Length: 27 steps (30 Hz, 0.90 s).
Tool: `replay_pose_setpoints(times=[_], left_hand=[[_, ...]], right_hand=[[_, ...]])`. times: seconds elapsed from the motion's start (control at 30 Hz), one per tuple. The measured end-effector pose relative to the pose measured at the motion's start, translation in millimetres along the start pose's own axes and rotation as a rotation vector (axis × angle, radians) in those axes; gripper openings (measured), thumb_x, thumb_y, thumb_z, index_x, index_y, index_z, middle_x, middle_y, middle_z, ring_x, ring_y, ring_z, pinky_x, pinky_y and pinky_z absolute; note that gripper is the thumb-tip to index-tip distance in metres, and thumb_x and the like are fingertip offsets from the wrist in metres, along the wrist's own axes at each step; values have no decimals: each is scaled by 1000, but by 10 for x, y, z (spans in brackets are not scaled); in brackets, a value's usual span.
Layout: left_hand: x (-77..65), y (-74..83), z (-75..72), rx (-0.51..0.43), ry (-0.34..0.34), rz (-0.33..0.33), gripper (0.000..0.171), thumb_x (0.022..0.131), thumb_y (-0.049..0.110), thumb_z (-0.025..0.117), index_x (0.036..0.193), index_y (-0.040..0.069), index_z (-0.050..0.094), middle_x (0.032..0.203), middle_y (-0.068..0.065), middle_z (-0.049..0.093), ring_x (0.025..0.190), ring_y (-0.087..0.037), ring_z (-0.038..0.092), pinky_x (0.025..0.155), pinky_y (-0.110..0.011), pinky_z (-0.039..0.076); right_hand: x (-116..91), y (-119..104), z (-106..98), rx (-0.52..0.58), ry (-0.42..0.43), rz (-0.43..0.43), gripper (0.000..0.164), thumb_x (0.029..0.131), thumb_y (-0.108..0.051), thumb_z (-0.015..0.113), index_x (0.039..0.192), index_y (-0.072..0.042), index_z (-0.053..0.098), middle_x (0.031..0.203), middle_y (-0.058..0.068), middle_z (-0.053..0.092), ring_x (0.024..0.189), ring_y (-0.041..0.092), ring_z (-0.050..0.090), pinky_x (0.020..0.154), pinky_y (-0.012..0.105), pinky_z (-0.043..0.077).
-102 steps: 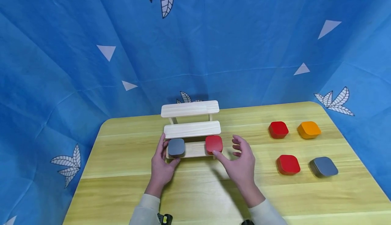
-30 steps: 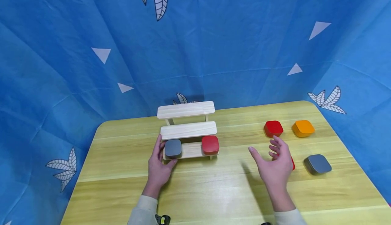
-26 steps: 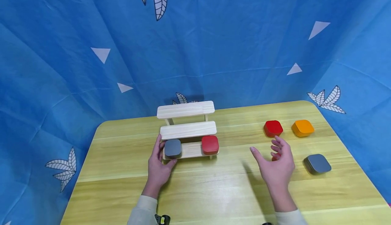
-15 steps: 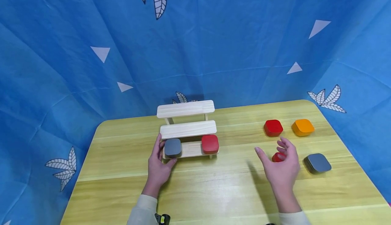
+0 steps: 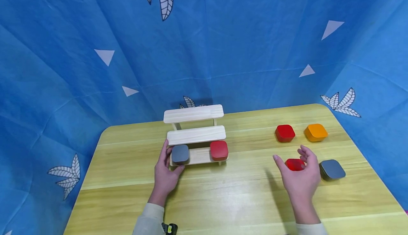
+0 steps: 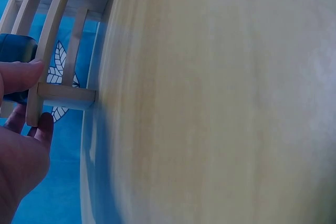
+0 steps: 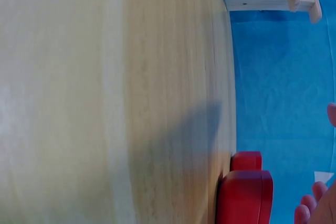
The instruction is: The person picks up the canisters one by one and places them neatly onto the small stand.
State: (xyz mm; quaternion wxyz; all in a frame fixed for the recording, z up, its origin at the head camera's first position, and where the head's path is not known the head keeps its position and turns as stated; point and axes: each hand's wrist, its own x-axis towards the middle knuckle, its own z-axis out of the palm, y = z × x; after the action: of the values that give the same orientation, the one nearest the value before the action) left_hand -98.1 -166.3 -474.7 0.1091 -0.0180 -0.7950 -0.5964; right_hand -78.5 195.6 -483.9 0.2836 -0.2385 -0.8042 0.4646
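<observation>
A small three-tier wooden display stand stands near the table's back edge. On its lowest shelf sit a rounded grey box at the left and a rounded red box at the right. My left hand grips the left end of that shelf, thumb in front beside the grey box. My right hand hovers over the table with its thumb spread from its loosely bent fingers. Below and beyond it lies another red box, partly hidden by the hand; nothing is held there.
Another red box and an orange box lie at the back right of the table. A grey box lies right of my right hand. A blue patterned cloth hangs behind the table.
My right hand has left the red box on the lowest shelf and moved right, to the loose red box in front. My left hand stays at the stand.
</observation>
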Motion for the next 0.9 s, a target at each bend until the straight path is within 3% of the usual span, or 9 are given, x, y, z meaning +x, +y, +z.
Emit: replay_pose_setpoints(times=[0.2,0.53,0.77,0.9], left_hand=[[3,-15,4,0,5,6,98,74,-28,68,157,-2,23,138,-26,48,138,-39,37,115,-49,26],[-1,11,10,-7,1,-9,96,75,-28,67,157,-2,23,138,-26,48,139,-39,36,115,-50,25],[54,-411,15,-1,17,13,107,75,-24,72,160,18,24,140,-14,49,140,-29,37,116,-41,25],[57,-382,22,-1,18,5,106,74,-26,71,160,14,23,140,-18,49,140,-31,36,116,-42,25]], right_hand=[[31,42,-32,-6,10,11,80,71,-27,92,140,-10,54,132,7,59,118,28,50,97,42,41],[67,104,-90,-47,12,56,80,73,-27,91,141,-8,54,135,7,56,119,28,48,91,35,36],[84,136,-121,-70,-12,95,81,74,-29,89,143,-9,51,138,7,54,122,29,47,96,41,38],[92,154,-138,-86,-46,120,83,75,-29,89,145,-10,48,141,8,51,125,32,45,99,48,39]])
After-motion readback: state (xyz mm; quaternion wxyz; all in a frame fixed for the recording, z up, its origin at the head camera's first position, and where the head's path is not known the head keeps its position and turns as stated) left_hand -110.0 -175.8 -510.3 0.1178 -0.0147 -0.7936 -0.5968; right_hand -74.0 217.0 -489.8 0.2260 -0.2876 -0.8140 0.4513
